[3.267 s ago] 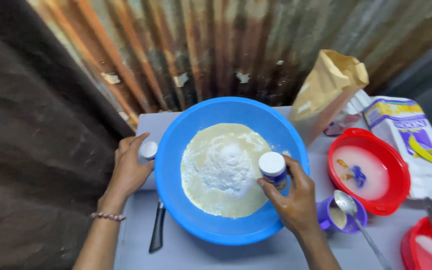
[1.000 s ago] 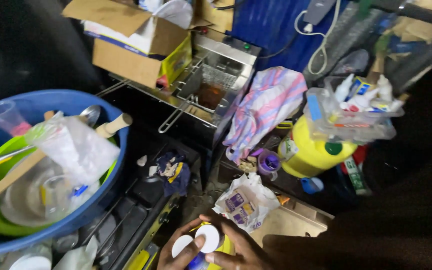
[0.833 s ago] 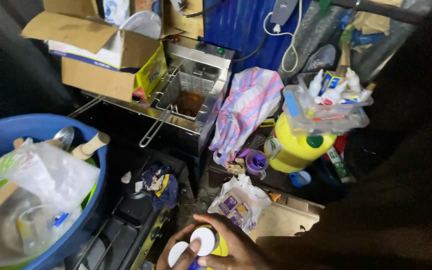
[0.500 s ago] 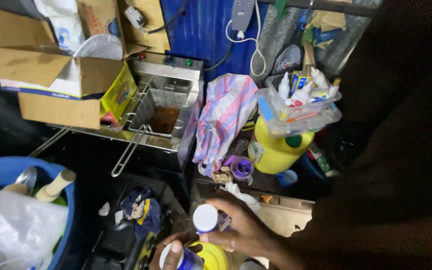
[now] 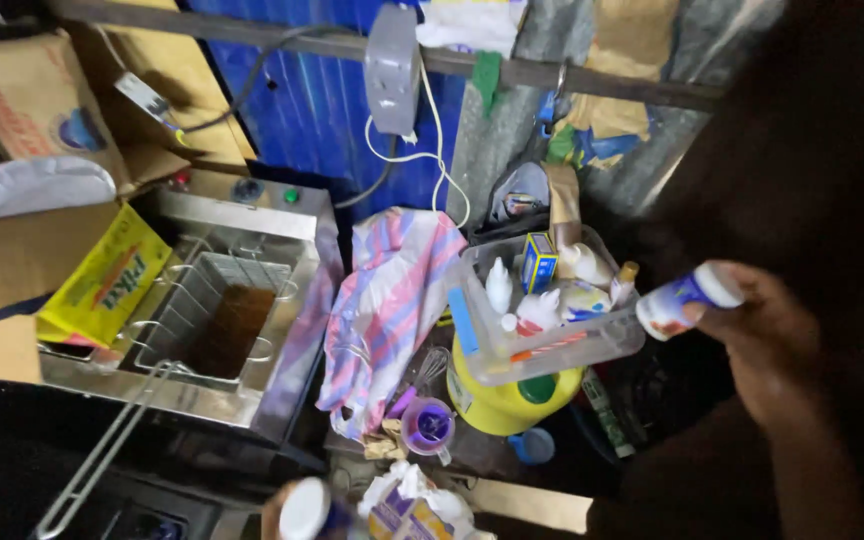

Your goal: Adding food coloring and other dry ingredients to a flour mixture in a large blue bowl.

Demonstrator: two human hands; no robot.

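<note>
A small white bottle [image 5: 690,296] with a blue label band and a white cap is held tilted, almost on its side, at the right; it is pinched at the capped end by the fingers [image 5: 727,312] of the right hand [image 5: 767,345], just beside a clear plastic tub [image 5: 542,345] of small bottles; a second white-capped container [image 5: 304,508] is seen at the bottom edge, where the left hand is barely shown and its grip cannot be told; a metal fryer [image 5: 217,320] with a wire basket is seen further left.

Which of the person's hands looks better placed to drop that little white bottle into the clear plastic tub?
Probably the right hand. It grips the small white bottle right beside the clear tub of bottles. The left hand is barely in view at the bottom edge, by another white-capped container, farther from the tub.
</note>
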